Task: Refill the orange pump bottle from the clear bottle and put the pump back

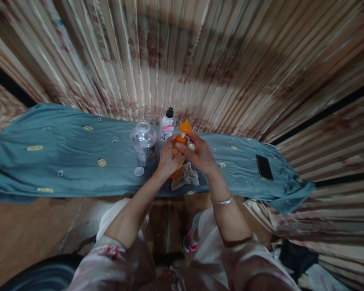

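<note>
In the head view, an orange pump bottle [176, 173] stands upright near the front edge of the cloth-covered surface, its orange pump head [185, 127] raised on a white stem. My left hand [166, 157] is closed around the bottle's upper body. My right hand [202, 152] grips at the orange collar below the pump head, thumb and fingers around it; some fingertips are hidden. A crumpled cloth [186, 178] lies against the bottle's base. Left of my hands is a clear plastic cup with a domed lid [143, 139]. Behind them stands a clear bottle with a black cap [168, 126].
A small white round lid [139, 171] lies in front of the cup. At the right end of the teal patterned cloth [73, 161] rests a black phone [264, 167]. Pleated curtains [170, 52] hang directly behind, and dark bars [324, 113] cross at the right.
</note>
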The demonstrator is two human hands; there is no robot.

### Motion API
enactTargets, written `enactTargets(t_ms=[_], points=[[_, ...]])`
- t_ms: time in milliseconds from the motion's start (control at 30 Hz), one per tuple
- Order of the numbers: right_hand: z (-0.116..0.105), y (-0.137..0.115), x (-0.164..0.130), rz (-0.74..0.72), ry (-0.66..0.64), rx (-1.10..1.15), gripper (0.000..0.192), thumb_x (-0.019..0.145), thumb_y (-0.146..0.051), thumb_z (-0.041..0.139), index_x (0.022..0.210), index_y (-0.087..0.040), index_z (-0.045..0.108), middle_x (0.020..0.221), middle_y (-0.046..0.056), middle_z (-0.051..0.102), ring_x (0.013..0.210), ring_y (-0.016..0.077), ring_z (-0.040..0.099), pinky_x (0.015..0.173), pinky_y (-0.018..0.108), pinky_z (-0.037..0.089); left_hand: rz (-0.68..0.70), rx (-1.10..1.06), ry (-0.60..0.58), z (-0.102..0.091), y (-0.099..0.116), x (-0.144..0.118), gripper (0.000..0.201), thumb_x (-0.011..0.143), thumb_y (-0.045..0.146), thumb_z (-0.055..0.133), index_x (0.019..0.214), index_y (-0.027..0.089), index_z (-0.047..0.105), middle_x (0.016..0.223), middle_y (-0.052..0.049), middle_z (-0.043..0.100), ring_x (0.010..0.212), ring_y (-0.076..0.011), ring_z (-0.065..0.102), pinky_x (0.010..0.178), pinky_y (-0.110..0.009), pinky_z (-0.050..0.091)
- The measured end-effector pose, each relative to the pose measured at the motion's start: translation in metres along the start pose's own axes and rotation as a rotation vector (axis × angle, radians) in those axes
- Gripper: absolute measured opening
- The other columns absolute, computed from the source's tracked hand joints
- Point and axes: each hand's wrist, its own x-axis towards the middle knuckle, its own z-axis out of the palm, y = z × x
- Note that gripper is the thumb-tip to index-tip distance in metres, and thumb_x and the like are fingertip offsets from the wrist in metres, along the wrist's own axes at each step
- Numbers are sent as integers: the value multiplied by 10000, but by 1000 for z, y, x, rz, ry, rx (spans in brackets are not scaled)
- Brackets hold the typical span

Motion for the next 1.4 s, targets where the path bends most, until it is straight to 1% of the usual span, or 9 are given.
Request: enactTargets(t_ms=[100, 333, 533, 700, 833, 967, 1200, 1300, 1400], points=[[-4, 2, 2, -27, -51, 13, 408, 955, -606, 569, 1067, -248, 731, 1115, 61, 773, 1060, 248, 701, 989, 389, 523, -14, 2, -23, 0, 2, 1, 451, 1023, 552, 497, 1319, 216, 555, 1235, -117, 693, 1142, -259, 680, 995, -443, 575], [12, 11, 2, 16, 171, -52, 347, 845, -553, 704, 959, -230, 652, 986, 67, 749, 961, 260, 708, 888, 406, 549, -21, 37, 4, 2, -3, -3, 432, 972, 491, 564, 1298, 209, 546, 1211, -111, 695, 1107, -256, 705, 964, -390, 584], [22, 8, -1, 70, 276, -102, 320, 804, -514, 752, 907, -249, 604, 909, 35, 710, 913, 252, 698, 857, 396, 551, -26, 40, 27, 3, -1, -2, 335, 993, 420, 525, 1244, 205, 578, 1138, -103, 706, 1066, -241, 709, 960, -376, 582], [15, 11, -3, 27, 167, -40, 442, 817, -586, 747, 1062, -229, 661, 1065, 76, 744, 1005, 265, 701, 916, 414, 551, -40, 7, -6, -1, 3, -1, 336, 998, 441, 516, 1225, 205, 588, 1147, -103, 699, 1068, -256, 703, 939, -402, 583], [11, 15, -2, -94, 63, 66, 381, 943, -565, 591, 1066, -219, 689, 1070, 79, 755, 1019, 250, 709, 948, 408, 549, -41, 23, -15, -2, 5, 0, 330, 1000, 409, 517, 1249, 201, 578, 1172, -106, 698, 1085, -238, 698, 958, -387, 577], [14, 20, 0, -47, 111, 28, 343, 904, -517, 656, 1068, -219, 702, 1097, 81, 766, 1045, 265, 717, 972, 429, 552, -43, 64, -23, -1, 4, -1, 380, 975, 389, 537, 1297, 187, 535, 1208, -117, 700, 1109, -236, 700, 971, -378, 577], [28, 22, 1, 65, 271, -48, 454, 795, -560, 790, 1084, -222, 702, 1158, 127, 768, 1154, 316, 702, 1039, 501, 540, -48, 53, -17, 0, -2, -3, 370, 942, 348, 551, 1288, 218, 527, 1215, -108, 697, 1119, -257, 701, 991, -399, 573], [27, 20, 0, 66, 248, -52, 504, 783, -584, 797, 1108, -211, 700, 1213, 144, 751, 1217, 330, 677, 1075, 519, 518, -38, 64, -14, 0, -1, -2, 332, 946, 326, 527, 1255, 206, 550, 1167, -113, 701, 1098, -255, 703, 974, -391, 577], [20, 21, -1, 18, 132, 20, 605, 793, -625, 779, 1218, -205, 686, 1265, 136, 737, 1219, 311, 674, 1068, 485, 527, -54, 91, -21, -1, 3, 0, 332, 972, 358, 496, 1252, 193, 561, 1134, -112, 703, 1067, -246, 706, 935, -375, 588]])
